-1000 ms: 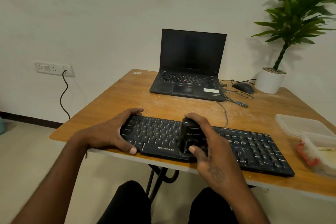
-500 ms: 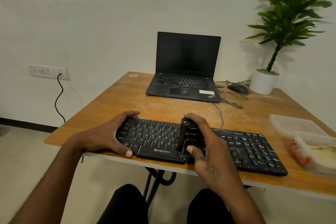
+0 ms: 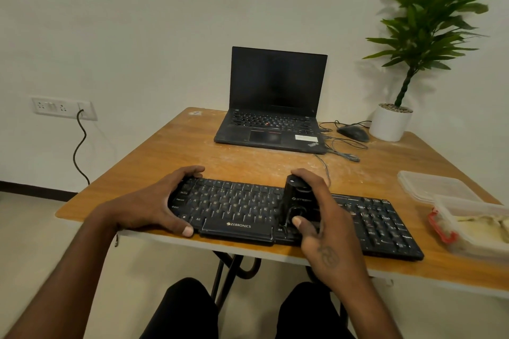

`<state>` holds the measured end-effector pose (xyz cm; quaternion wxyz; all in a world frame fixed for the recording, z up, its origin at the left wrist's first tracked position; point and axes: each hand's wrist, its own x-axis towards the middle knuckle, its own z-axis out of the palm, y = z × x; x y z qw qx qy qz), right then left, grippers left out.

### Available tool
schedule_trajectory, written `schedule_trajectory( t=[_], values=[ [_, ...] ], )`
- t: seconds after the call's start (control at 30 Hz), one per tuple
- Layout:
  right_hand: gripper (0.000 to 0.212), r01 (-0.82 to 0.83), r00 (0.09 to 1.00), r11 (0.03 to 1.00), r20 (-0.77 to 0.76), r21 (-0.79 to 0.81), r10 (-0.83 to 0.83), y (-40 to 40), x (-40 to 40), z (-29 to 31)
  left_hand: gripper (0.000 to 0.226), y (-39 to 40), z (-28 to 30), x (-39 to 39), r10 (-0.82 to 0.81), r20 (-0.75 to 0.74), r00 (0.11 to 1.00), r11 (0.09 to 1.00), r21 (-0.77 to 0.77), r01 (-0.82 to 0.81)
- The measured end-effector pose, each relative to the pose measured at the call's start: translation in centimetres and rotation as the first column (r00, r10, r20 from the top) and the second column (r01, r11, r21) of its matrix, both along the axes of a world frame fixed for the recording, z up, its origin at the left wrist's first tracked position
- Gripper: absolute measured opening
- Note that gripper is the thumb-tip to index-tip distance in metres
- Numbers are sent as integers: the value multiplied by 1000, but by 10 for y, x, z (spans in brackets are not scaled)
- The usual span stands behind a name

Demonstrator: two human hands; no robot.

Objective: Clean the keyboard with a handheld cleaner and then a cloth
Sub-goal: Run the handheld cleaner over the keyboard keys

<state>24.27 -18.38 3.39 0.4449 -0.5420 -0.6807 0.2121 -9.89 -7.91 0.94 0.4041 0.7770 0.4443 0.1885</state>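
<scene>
Keyboard (image 3: 237,212) at table's near edge; left hand (image 3: 154,206) grips its end, right hand (image 3: 327,223) grips cleaner (image 3: 298,201).

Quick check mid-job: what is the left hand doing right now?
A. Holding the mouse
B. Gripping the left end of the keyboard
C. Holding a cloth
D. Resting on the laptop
B: the left hand curls round the left end of the keyboard, thumb at the front edge and fingers over the back, while the right hand holds the handheld cleaner upright on the keys.
</scene>
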Motion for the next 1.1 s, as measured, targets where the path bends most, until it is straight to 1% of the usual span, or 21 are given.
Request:
schedule_trajectory(
  t=[0.13,0.23,0.3,0.37,0.47,0.53,0.6,0.67,0.73,0.83,0.9,1.0,1.1],
  values=[
    [85,-46,990,999,-135,-13,43,-4,23,4,126,1,0,0,-4,-1,1000,1000,2,4],
    [84,-1,981,1000,-196,-24,-3,-6,42,5,127,1,-1,-1,-1,6,1000,1000,1,1],
    [88,47,987,999,-152,-14,-48,-3,41,3,127,1,-1,-1,2,7,1000,1000,3,-2],
    [92,74,995,997,-70,-1,-74,1,29,2,127,1,-1,-1,1,0,1000,1000,7,-1],
    [93,40,999,999,-21,19,-39,10,7,0,127,0,-2,0,5,-6,1000,1000,7,-5],
    [90,-10,999,1000,-40,14,11,13,-2,0,126,0,-1,0,1,-8,1000,1000,6,-1],
    [88,-58,992,998,-116,-14,56,12,1,2,126,0,-1,0,0,-9,1000,1000,6,0],
    [86,-69,979,997,-193,-31,62,9,16,4,126,1,-1,0,-2,-5,1000,1000,8,2],
    [86,-17,982,999,-187,-34,10,6,34,7,126,1,-1,-1,-1,5,1000,1000,8,1],
    [88,107,990,994,-91,-21,-109,10,45,8,126,1,-2,-2,5,7,1000,1000,17,-5],
    [90,125,991,992,-51,-2,-125,15,37,6,125,1,-2,-1,3,5,1000,1000,18,-4],
    [90,22,994,1000,-110,-3,-22,24,11,3,125,1,-2,0,3,-2,1000,1000,19,-3],
    [90,-59,995,998,-86,-5,59,30,-8,2,125,1,-2,0,5,-5,1000,1000,23,-5]
  ],
)
